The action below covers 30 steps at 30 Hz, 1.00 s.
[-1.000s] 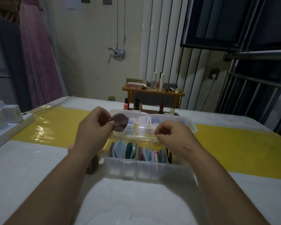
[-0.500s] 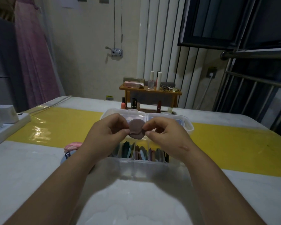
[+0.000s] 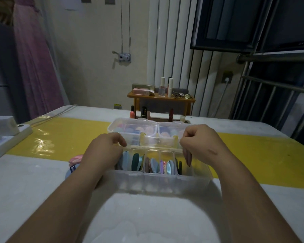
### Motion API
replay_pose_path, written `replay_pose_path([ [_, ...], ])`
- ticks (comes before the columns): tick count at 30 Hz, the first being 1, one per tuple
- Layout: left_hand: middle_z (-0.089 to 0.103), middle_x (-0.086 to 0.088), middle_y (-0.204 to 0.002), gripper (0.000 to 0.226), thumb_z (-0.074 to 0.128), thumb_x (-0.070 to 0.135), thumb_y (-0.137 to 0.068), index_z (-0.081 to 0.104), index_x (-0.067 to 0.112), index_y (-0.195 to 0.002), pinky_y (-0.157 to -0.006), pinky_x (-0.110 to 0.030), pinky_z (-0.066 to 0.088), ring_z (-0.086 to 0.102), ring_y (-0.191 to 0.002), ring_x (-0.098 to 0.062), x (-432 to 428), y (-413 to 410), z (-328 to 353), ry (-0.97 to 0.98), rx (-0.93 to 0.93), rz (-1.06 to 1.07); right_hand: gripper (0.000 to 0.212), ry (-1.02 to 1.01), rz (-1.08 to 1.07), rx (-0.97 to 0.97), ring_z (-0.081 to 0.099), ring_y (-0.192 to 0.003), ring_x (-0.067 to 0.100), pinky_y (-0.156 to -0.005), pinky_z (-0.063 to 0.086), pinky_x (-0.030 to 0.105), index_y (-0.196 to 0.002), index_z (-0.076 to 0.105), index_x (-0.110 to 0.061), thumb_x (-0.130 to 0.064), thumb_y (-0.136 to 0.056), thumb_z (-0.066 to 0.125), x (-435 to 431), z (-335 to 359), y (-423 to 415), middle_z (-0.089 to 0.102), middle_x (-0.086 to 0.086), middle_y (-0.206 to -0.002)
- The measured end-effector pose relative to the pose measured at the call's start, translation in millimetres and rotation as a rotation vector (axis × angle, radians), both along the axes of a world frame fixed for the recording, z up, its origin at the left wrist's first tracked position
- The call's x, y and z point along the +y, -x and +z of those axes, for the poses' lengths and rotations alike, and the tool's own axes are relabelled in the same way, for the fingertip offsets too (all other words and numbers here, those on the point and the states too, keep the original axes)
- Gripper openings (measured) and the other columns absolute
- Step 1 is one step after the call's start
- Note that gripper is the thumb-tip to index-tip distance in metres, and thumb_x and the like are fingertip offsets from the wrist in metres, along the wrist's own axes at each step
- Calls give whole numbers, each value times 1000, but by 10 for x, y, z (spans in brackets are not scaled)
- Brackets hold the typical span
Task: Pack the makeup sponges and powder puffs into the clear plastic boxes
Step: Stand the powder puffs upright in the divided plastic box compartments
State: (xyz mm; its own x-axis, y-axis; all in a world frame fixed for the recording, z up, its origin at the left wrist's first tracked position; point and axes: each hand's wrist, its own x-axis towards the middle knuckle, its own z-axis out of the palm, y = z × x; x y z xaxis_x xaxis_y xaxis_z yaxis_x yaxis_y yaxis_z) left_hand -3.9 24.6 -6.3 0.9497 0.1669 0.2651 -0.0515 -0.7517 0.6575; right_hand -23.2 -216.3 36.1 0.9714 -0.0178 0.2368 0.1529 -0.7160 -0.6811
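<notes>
Over the box (image 3: pixel 165 174), the right hand (image 3: pixel 199 142) alone now pinches the puff (image 3: pixel 188 156), edge-down into the right-end slot, nearly packed. The left hand (image 3: pixel 104 149) has let go and curls at the rim, grip unclear.

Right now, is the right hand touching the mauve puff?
Touching. Head view: the right hand pinches the mauve puff by its top edge, and it hangs edge-on over the right end of the clear box.

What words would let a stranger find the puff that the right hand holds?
Find the near clear box. At its right end, the right hand pinches a mauve puff, edge downward. Its neighbours stand packed; only this one is held.
</notes>
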Motion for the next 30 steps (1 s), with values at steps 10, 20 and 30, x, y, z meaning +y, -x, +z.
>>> replay_pose_path([
  [10,66,0,-95,26,54,3,-86,70,24,-85,-69,-28,42,59,-86,-21,28,-44,-29,6,-18,30,15,285,28,247,62,-75,19,-64,50,29,-70,63,-20,-16,-84,60,78,-46,-12,67,2,-77],
  [20,65,0,-75,31,53,-1,-82,67,25,-72,-64,-30,47,60,-72,-22,169,-22,21,81,39,61,19,312,20,207,62,-80,10,-68,51,25,-71,69,-29,-18,-87,73,144,-51,-21,70,-6,-82],
  [30,68,-10,-95,16,67,10,-88,66,19,-101,-63,-33,47,64,-88,-30,390,-9,175,305,150,-23,17,287,-31,76,63,-79,13,-78,58,39,-74,66,-29,-19,-86,72,245,-180,-61,67,-8,-80],
])
